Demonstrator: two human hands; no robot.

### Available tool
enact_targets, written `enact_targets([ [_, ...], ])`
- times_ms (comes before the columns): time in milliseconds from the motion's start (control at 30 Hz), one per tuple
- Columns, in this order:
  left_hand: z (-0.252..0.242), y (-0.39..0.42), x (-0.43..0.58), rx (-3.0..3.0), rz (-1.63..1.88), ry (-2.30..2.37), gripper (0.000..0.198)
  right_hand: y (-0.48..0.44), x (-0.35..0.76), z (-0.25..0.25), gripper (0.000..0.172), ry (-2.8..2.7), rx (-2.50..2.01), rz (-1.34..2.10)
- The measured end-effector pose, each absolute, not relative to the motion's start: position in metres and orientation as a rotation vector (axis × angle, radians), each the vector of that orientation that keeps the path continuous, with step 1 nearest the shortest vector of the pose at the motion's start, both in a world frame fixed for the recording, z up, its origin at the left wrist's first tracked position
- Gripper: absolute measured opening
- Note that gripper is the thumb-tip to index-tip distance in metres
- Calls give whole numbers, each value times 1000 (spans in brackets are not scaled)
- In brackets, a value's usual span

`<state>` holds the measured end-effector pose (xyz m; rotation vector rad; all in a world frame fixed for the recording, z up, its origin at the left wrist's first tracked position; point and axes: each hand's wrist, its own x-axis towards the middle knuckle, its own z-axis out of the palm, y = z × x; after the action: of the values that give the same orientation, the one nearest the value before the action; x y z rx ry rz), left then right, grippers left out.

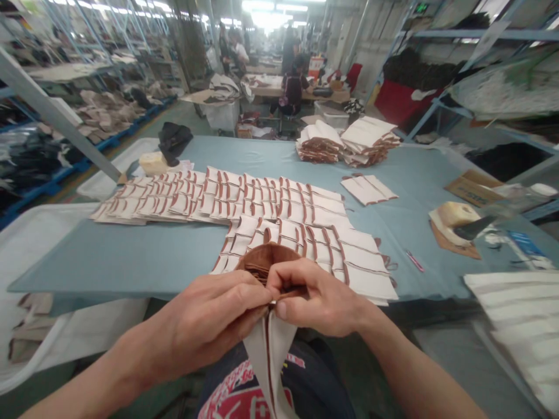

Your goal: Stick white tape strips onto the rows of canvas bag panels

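Observation:
Close to my body, above the table's near edge, a cream fabric piece with brown lining [271, 254] is pinched between my two hands. My left hand [218, 305] grips it from the left with fingers closed together. From the right, my right hand [312, 297] pinches its edge between thumb and fingers. A cream part of the piece hangs below the hands, with a dark line down its middle. What lies between the fingertips is hidden. Just beyond the hands, overlapping cream pieces with brown edging [323, 244] lie in a row.
A longer overlapping row [174, 198] spans the blue table [131, 256]. Stacked pieces [349, 139] stand at the back. One single piece [369, 190] lies right of centre. Toward the right are a small pen-like tool [414, 261] and a yellowish block [456, 215]. White bins [43, 227] stand left.

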<state>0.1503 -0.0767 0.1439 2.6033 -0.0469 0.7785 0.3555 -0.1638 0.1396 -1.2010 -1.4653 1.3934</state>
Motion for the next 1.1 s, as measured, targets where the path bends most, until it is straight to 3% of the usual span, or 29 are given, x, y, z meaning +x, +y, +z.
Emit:
enact_targets([
  [200,136,-70,151,2440,727,64,25,-151,362,129,23,-1361,-1056,1518],
  [333,143,-67,152,2168,458,354,14,-155,359,134,21,-1368,-1167,1463],
  [467,152,-66,154,1955,224,429,23,-164,350,146,17,-1474,-1343,1284],
  [667,152,-68,154,1937,183,495,23,-169,341,155,20,-1667,-1582,916],
  [1100,158,-71,151,1839,-3,599,24,-169,345,150,12,-1729,-1474,1075],
])
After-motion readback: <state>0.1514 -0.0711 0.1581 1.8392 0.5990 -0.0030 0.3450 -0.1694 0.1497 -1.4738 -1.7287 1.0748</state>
